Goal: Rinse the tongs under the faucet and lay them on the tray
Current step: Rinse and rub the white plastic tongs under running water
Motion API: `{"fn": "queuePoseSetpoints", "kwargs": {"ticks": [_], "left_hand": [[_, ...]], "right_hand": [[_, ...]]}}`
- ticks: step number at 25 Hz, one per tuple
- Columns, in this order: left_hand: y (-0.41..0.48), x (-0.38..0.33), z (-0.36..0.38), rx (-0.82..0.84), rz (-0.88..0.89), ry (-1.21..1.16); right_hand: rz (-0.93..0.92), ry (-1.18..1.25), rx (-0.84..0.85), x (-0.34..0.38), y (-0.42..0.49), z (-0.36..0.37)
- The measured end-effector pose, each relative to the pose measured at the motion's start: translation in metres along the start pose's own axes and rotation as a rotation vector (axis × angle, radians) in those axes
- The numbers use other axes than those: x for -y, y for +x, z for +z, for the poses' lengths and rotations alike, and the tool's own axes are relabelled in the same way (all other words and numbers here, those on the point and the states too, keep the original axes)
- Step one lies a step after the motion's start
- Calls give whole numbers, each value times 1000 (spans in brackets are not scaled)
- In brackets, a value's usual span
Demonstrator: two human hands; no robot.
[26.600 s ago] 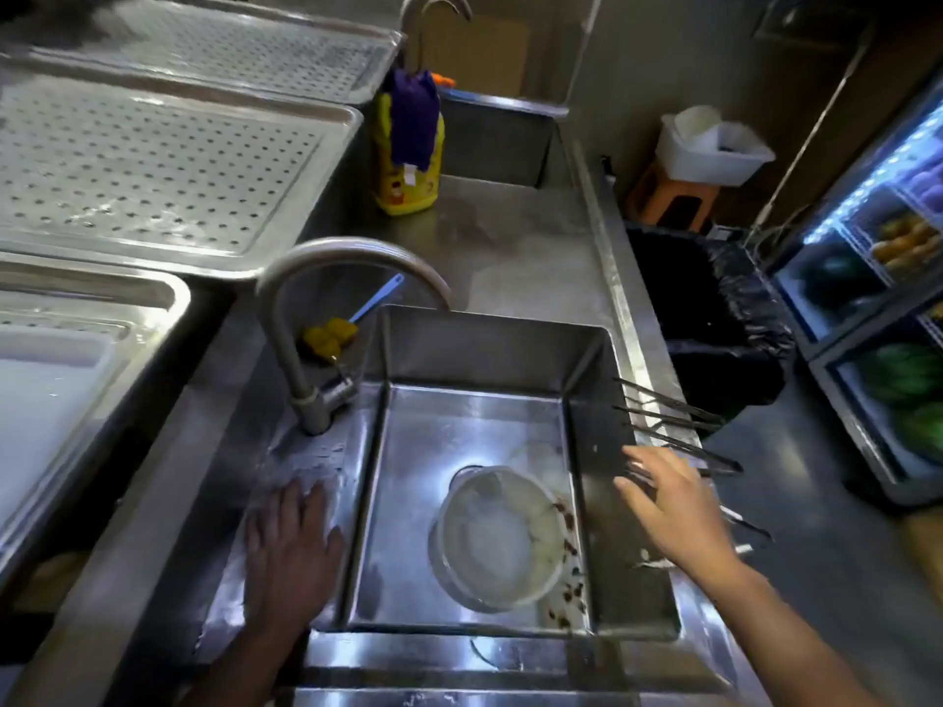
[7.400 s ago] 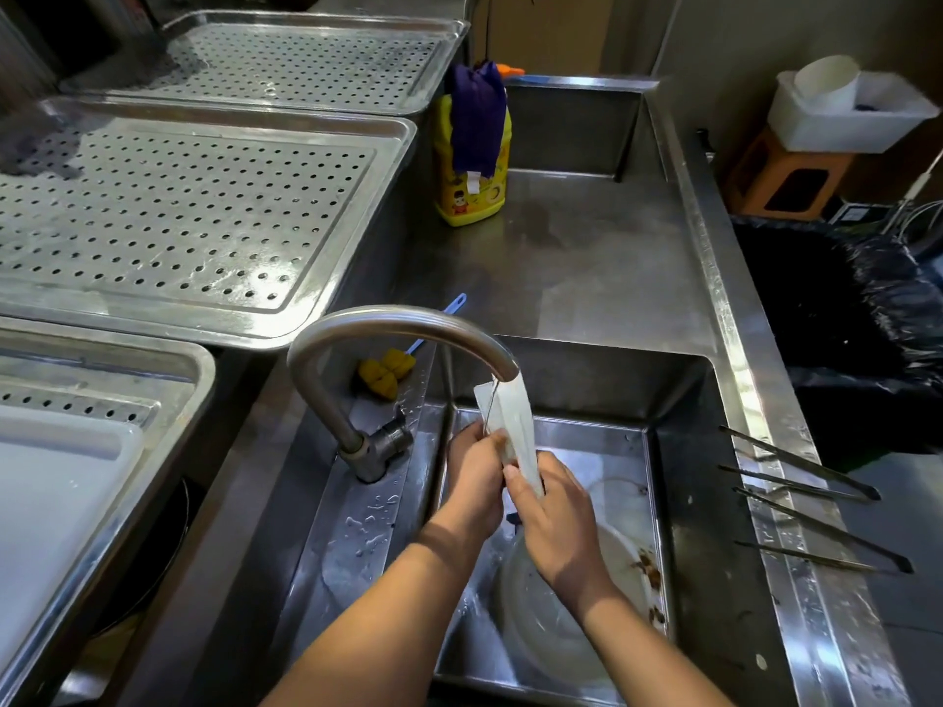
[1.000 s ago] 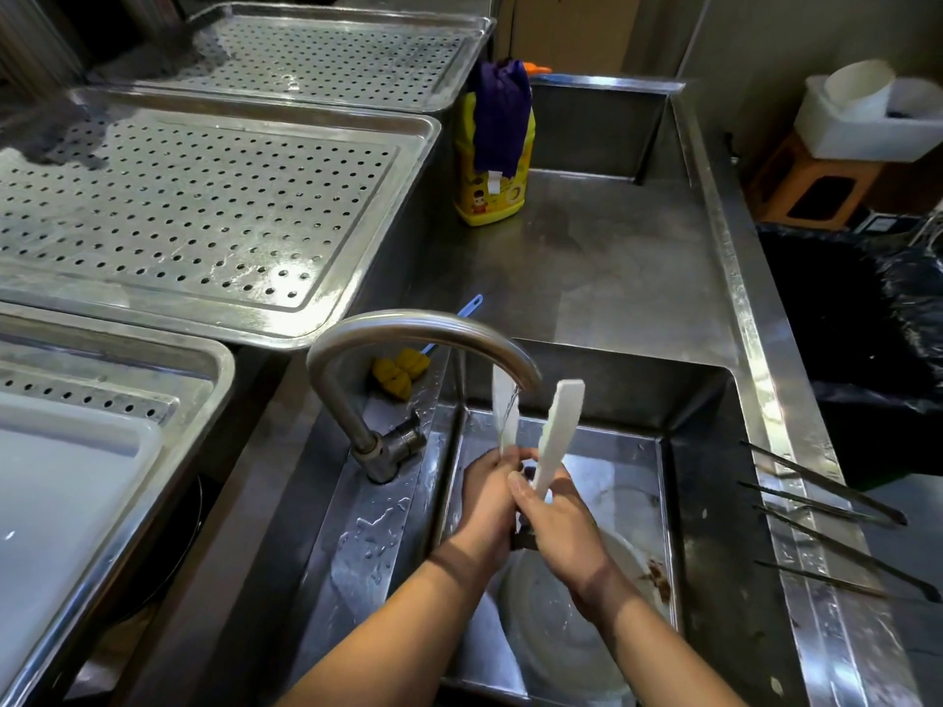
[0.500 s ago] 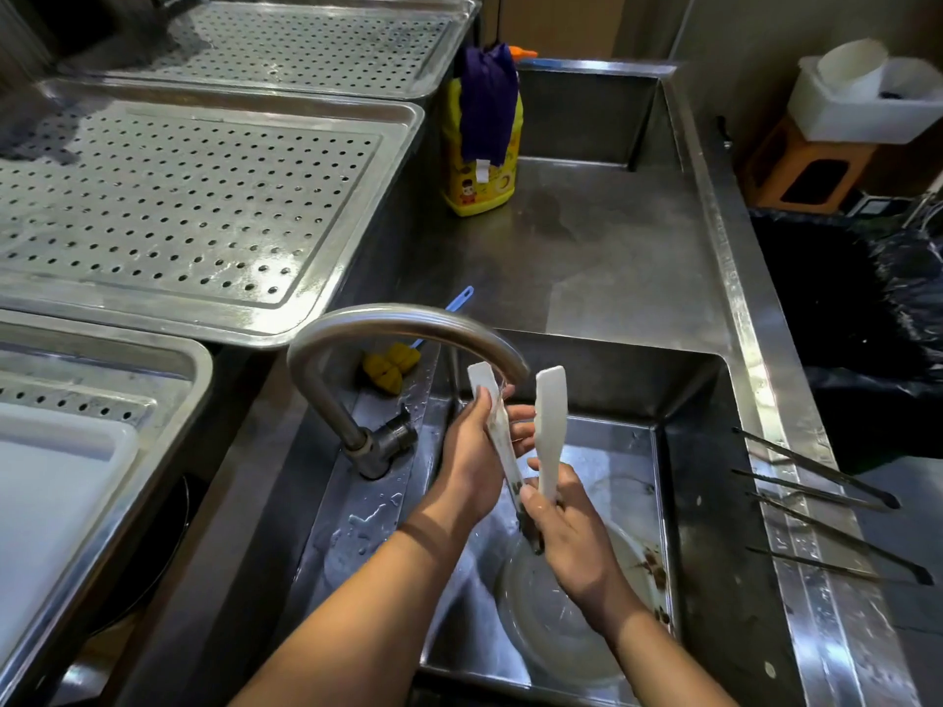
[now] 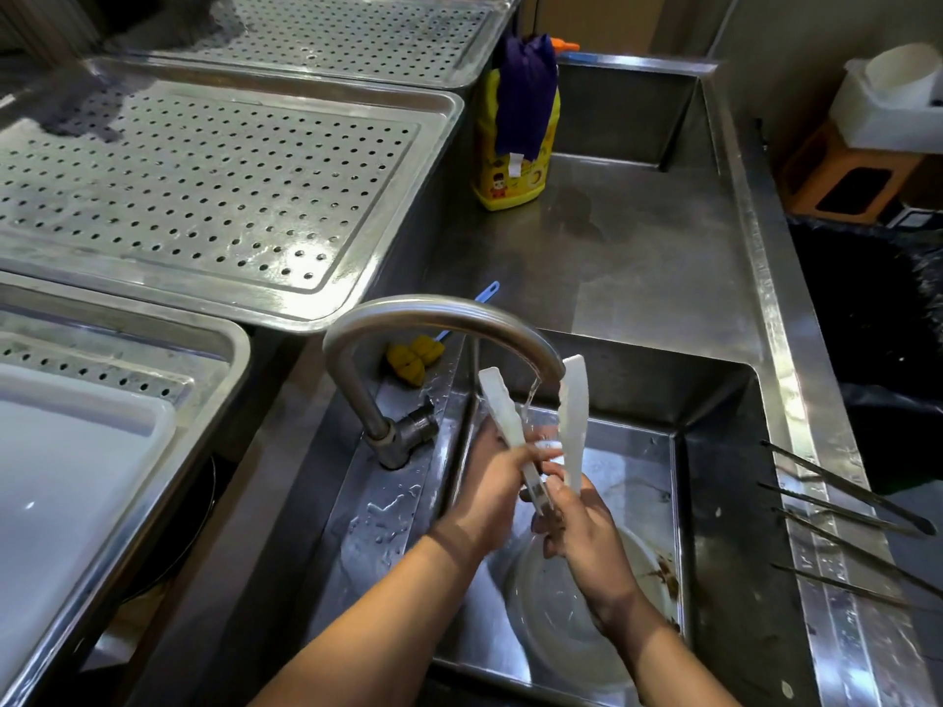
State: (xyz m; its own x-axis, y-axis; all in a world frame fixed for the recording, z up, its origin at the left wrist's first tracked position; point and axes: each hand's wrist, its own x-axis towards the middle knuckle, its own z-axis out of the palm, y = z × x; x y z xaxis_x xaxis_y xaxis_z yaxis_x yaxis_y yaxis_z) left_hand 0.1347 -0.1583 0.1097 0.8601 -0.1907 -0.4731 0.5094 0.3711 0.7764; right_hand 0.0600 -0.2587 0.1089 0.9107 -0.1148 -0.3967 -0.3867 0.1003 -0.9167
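head, bowl [image 5: 561, 635] in sink [image 5: 714, 410], tongs [image 5: 502, 410] under faucet [image 5: 433, 311]

A commercial kitchen's wash-up area: deep steel sink [image 5: 714, 400], perforated draining trays [image 5: 204, 186], detergent bottle [image 5: 510, 188].

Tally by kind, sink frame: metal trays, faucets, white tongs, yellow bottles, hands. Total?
Metal trays: 3
Faucet: 1
White tongs: 1
Yellow bottle: 1
Hands (left hand, right hand): 2
Total: 8

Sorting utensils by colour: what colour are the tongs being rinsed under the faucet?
White plastic tongs, seen best in the head view.
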Motion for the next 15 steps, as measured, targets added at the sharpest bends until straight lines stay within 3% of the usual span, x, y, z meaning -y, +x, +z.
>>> {"fn": "queuePoseSetpoints", "kwargs": {"ticks": [4,6,8,13,15], "left_hand": [[0,7,7,-128,-46,160],[20,-14,4,-261,-28,67],[33,-33,4,-290,2,-37],[24,-24,-2,-20,-228,-171],[15,-22,-10,146,-241,-282]], "right_hand": [[-28,-88,0,-4,-4,-9],[-53,-133,-12,-9,-7,-12],[-55,-147,-37,-9,-10,-12],[11,-263,-47,-2,-10,-24],[88,-226,-16,0,-7,-30]]}}
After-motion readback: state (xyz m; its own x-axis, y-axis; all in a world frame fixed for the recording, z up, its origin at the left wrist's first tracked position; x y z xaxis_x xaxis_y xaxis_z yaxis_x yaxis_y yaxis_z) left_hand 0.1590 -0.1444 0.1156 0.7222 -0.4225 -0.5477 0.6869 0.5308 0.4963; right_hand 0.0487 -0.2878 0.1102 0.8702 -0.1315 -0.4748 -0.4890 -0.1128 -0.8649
